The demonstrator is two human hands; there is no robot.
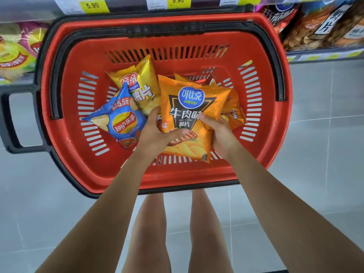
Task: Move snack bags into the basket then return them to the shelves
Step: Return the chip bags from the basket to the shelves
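A red shopping basket (82,170) with black handles stands on the floor below the shelves. Inside it, both my hands hold an orange Copico beef-flavour chip bag (192,107) by its lower part. My left hand (157,133) grips its bottom left, thumb across the front. My right hand (218,133) grips its right edge. A second orange bag (235,110) lies under it at the right. A blue Lay's bag (120,119) and a gold Qinqin bag (140,83) lie at the left of the basket.
Shelves run along the top with yellow 5.90 price tags (92,5). Snack bags fill the left shelf (15,56) and dark bags the right shelf (319,26). Grey floor tiles (325,107) surround the basket. My legs (177,233) stand right behind it.
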